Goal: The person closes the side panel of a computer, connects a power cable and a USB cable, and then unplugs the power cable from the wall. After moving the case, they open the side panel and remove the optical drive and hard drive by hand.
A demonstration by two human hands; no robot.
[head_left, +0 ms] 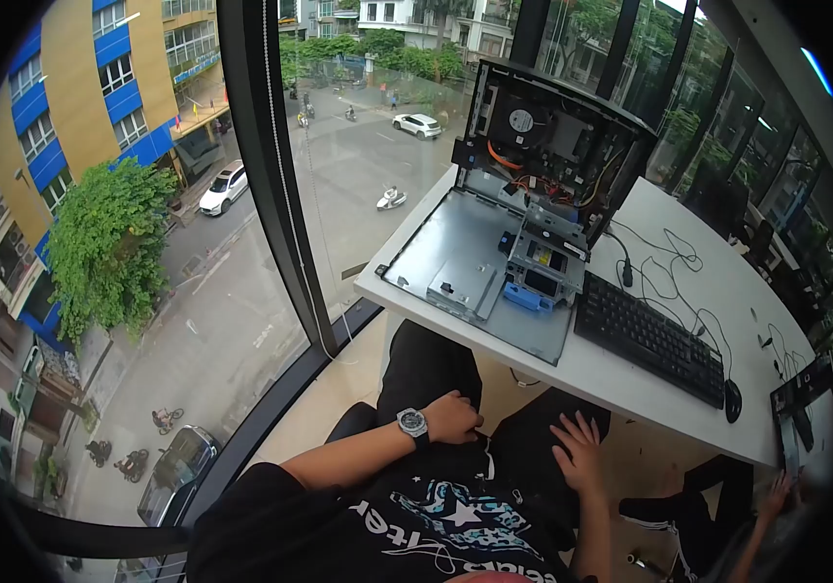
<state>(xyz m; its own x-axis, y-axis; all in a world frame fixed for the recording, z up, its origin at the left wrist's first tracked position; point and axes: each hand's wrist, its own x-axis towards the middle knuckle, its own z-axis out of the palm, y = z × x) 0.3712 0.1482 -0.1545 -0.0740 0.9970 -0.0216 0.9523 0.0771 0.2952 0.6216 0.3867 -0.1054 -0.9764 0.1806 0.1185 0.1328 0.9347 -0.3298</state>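
My left hand (452, 418) rests on my left thigh with its fingers curled in and nothing visible in them. A watch (413, 423) is on that wrist. Over my right thigh lies my right hand (578, 449), fingers stretched and apart, holding nothing. Both hands are away from the table. Beyond them an opened desktop computer case (572, 126) stands on the table, its inside parts and cables exposed. A metal side panel (445, 238) lies flat in front of it. On the panel's right part sits a metal drive bracket (544, 255) with a blue latch (529, 297).
A black keyboard (649, 335) and a mouse (732, 400) lie right of the panel on the white table (776, 335). Loose cables (669, 255) run behind them. Another person's hand (776, 494) is at lower right, near a dark device (787, 418). A window borders the left side.
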